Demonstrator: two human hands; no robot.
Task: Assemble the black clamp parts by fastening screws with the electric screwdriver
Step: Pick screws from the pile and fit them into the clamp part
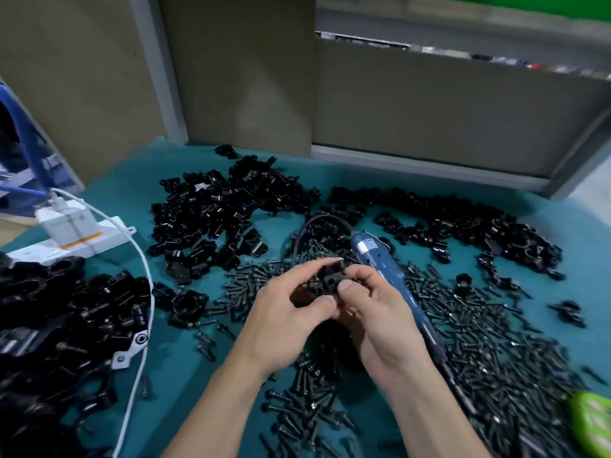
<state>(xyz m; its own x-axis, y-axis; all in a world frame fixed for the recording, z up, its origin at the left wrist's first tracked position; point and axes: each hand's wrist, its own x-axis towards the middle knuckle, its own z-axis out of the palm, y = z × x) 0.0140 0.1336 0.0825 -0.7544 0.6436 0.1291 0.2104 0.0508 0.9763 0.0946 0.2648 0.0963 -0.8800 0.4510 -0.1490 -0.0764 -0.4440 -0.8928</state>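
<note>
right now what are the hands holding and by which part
A black clamp part, held between both hands: the left hand grips its left side, the right hand pinches its right side, thumb on the front face.

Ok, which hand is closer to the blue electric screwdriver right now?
Right. The right hand sits just left of the electric screwdriver, its fingers pinching the clamp part. The left hand grips the same part from farther left, clear of the tool.

Honestly nothing readable here: the blue electric screwdriver [380, 259] has a small white label, but it's too blurry to make out.
</note>
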